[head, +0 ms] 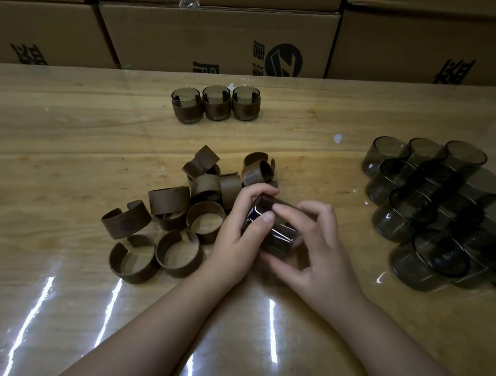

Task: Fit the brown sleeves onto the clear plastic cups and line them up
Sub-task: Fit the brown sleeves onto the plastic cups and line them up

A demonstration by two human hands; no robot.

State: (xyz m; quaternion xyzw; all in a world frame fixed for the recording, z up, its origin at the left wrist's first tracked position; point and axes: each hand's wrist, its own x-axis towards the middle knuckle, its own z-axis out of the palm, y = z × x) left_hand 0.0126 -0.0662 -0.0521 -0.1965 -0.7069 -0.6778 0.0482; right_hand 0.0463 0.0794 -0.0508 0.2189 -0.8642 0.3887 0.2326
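Both hands meet over the table's middle: the left hand (pixel 240 226) curls round a smoky clear cup (pixel 278 236) lying on its side, thumb on the wall, while the right hand (pixel 314 244) pinches it from the other side. A brown sleeve (pixel 264 203) seems to sit at the cup's far end under the left fingers — blur makes that uncertain. The cup looks light, thin-walled and slick, likely to flex or pop free if squeezed, so it is best held by the base and rim. Loose sleeves (pixel 176 253), split bands that look stiff yet springy, lie just left of the hands; bare cups (pixel 443 208) are stacked at right. Three finished cups (pixel 215 104) stand in a touching row on the wooden table (pixel 69 148) — most remain undone.
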